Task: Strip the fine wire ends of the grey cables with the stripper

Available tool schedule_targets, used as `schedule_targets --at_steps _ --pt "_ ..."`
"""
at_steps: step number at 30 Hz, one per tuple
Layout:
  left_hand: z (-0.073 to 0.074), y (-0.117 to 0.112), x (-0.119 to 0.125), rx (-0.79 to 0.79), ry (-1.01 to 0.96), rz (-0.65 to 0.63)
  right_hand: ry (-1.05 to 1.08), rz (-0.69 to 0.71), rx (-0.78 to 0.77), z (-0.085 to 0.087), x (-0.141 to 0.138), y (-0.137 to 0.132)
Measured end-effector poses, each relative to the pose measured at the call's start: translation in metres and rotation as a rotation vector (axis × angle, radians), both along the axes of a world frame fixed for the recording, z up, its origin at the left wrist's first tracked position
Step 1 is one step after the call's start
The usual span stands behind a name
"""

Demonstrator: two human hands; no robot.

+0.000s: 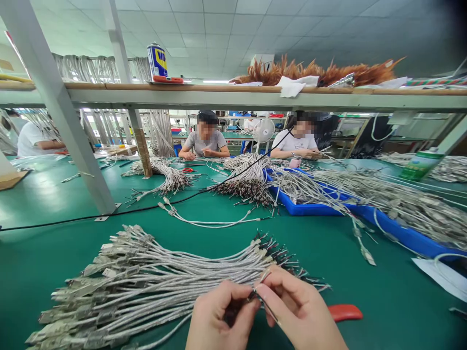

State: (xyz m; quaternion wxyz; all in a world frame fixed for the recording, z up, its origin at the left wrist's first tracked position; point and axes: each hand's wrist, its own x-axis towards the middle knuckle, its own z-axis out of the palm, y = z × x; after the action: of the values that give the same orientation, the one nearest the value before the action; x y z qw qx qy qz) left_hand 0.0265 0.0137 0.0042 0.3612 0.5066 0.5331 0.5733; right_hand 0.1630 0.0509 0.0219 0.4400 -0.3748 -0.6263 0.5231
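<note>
Well, the left hand (pixel 219 316) is curled almost shut, its fingers pinching a small cluster of thin dark wire ends (pixel 233 310). The right hand (pixel 299 311) is narrowed to a pinch just beside it, thumb and forefinger meeting at the same wires. A slim bright strand runs out below that pinch, too thin to tell as wire or tool. The wire ends belong to a broad fan of grey-white cables with flat silver metal connectors (pixel 146 287), which lies on the green desk (pixel 368 277) directly in front of the hands, connectors spread to the left and dark tips gathered to the right. A red plastic tool handle (pixel 345 312) lies just beside the right hand, partly hidden beneath it.

Farther along the desk, a shallow blue plastic tray (pixel 310 208) is heaped with more cable bundles, and a long blue tray edge (pixel 397 233) runs right of it. Two seated co-workers (pixel 206 138) (pixel 295 138) handle work across the desk, beyond a thin black cord (pixel 91 215). Above them, a long wooden shelf (pixel 182 88) carries a blue-and-yellow spray can (pixel 157 61) and a brown feather duster (pixel 314 73).
</note>
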Motion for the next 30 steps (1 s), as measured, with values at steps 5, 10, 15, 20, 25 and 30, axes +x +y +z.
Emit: schedule_targets --at_steps 5,10,15,20,25,30 --pt "0.002 -0.002 0.005 -0.081 -0.182 -0.069 0.085 0.003 -0.005 -0.006 -0.005 -0.002" --pt "0.002 -0.002 -0.002 -0.122 -0.195 -0.218 0.133 0.071 -0.015 -0.001 -0.004 -0.001" --pt "0.002 -0.004 -0.002 -0.144 -0.212 -0.208 0.122 0.081 -0.028 0.006 -0.003 0.001" --pt "0.004 -0.003 0.004 -0.104 -0.303 -0.246 0.196 0.010 -0.110 -0.001 -0.006 -0.002" --pt "0.004 -0.003 0.006 -0.133 -0.374 -0.228 0.274 -0.070 -0.192 -0.005 -0.006 -0.004" --pt "-0.008 -0.002 0.008 -0.149 -0.399 -0.166 0.308 -0.110 -0.253 0.002 -0.004 -0.004"
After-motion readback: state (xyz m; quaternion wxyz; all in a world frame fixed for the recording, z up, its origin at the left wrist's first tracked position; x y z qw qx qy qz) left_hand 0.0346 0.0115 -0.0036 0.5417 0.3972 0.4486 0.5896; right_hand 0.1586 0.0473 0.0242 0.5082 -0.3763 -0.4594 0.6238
